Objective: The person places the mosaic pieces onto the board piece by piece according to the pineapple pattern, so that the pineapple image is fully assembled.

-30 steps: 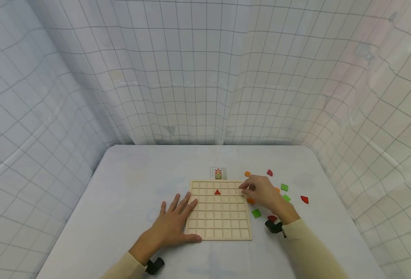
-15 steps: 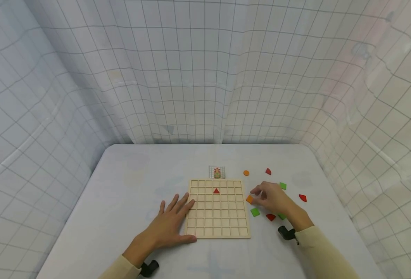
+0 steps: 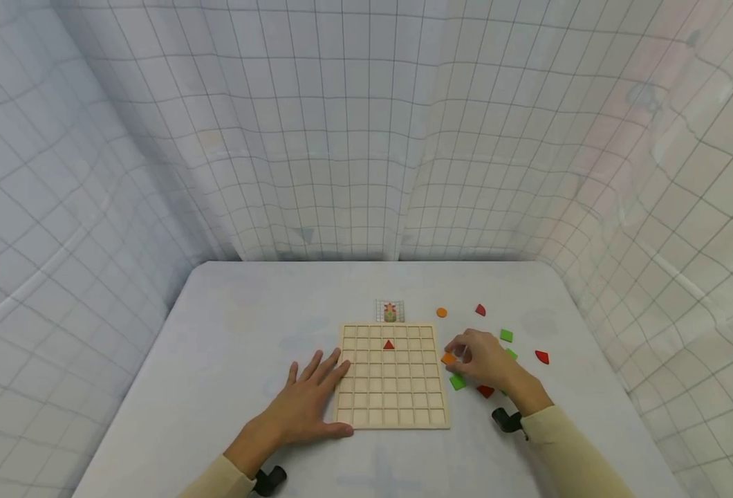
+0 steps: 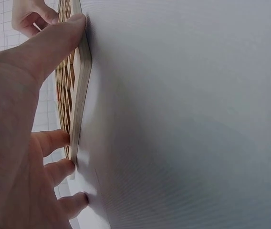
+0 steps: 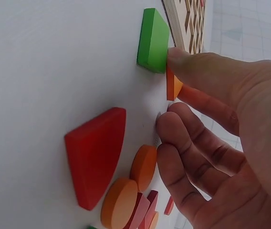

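Note:
A wooden grid board (image 3: 390,401) lies in the middle of the table, with a red triangle (image 3: 388,344) in one of its upper cells. My left hand (image 3: 304,408) rests along the board's left side with spread, straight fingers, its thumb at the near left corner in the left wrist view. Just off the board's right edge, my right hand (image 3: 487,358) pinches an orange square tile (image 5: 173,87) between thumb and index finger, the other fingers curled loosely. Beside the thumb lies a green square tile (image 5: 153,42). A red quarter-circle tile (image 5: 97,157) is nearer the wrist camera.
A small picture card (image 3: 390,311) lies behind the board. To the right are scattered an orange round tile (image 3: 442,312), red quarter-circles such as a far-right tile (image 3: 542,357), and green squares including a back tile (image 3: 506,335). A gridded white curtain (image 3: 341,138) surrounds the table.
My right hand has moved from the board's upper right edge to the right and nearer, and now pinches the orange square tile. My left hand has stayed on the board.

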Motion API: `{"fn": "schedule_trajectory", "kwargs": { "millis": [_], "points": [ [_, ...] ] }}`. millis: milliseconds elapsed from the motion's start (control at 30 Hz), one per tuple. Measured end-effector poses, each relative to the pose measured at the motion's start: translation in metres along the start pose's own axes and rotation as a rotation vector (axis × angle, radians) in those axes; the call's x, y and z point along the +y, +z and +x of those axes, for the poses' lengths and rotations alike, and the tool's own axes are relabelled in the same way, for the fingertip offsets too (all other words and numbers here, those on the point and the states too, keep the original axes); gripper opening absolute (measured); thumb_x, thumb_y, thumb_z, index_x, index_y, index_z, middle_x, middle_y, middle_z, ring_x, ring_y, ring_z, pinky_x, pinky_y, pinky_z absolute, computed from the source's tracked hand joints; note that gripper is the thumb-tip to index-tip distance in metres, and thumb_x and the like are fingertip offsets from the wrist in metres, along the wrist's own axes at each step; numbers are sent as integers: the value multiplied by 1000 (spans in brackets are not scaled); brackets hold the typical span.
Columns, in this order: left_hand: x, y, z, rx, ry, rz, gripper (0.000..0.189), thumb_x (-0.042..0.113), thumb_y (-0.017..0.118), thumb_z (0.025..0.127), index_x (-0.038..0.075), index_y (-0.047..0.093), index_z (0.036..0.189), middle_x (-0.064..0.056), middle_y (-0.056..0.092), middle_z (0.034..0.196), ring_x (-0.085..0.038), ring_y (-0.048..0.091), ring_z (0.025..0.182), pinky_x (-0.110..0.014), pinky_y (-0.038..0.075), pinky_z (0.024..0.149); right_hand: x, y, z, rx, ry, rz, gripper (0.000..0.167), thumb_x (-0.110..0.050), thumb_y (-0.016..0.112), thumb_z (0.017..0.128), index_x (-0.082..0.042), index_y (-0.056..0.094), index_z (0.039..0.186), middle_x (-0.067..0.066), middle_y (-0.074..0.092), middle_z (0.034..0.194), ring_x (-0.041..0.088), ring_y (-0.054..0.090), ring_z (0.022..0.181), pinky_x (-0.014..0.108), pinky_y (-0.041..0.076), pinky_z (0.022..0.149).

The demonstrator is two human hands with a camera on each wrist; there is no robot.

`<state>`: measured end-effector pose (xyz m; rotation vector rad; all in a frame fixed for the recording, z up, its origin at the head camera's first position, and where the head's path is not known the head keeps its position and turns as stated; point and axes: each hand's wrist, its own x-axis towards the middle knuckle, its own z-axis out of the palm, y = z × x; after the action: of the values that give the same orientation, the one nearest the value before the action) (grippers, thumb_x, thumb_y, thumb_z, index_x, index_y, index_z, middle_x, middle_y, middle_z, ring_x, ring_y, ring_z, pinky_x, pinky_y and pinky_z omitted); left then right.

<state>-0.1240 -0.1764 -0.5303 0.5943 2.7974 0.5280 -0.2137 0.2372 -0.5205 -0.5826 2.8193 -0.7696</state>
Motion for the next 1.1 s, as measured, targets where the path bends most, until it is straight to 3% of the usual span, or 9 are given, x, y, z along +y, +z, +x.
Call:
{"fn": "schedule_trajectory", "kwargs": {
  "millis": [1100],
  "points": [
    [5, -4, 3, 2, -12, -18, 125, 81, 91, 85, 19, 41, 182, -10, 29, 195, -50, 24, 181, -93, 24, 131, 5, 5, 5, 2, -1, 6, 21, -11, 92, 99, -12, 85, 119, -4, 73, 100, 8, 62, 85, 22, 55, 75]
  ]
}}
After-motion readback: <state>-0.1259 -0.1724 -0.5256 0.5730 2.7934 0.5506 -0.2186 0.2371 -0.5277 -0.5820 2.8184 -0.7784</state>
